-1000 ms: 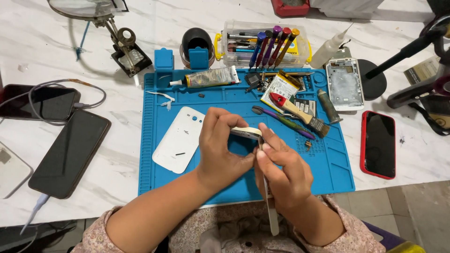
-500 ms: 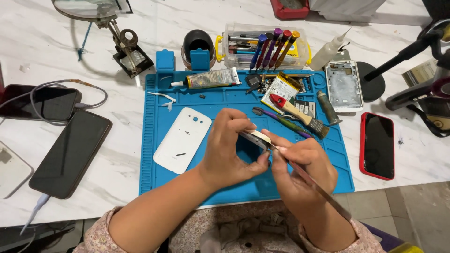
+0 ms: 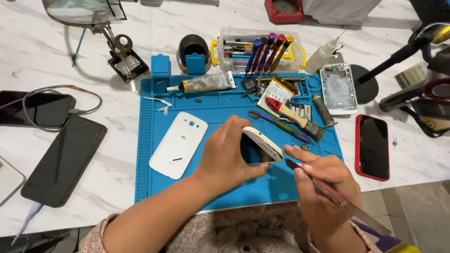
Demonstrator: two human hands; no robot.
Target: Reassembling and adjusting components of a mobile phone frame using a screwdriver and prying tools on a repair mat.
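My left hand grips a white phone body, held on edge above the blue work mat. My right hand holds a long flat metal pry tool, its tip just right of the phone's lower corner and close to it. The phone's white back cover lies flat on the mat to the left of my left hand.
A paintbrush, purple tweezers, glue tube and small parts lie at the mat's back. A screwdriver box, bottle, phone frame and red phone sit right. Black phones lie left.
The phone has turned in my left hand and moved right. My right hand has shifted right and lower, swinging the pry tool from upright to slanting down-right, its tip now outside the phone.
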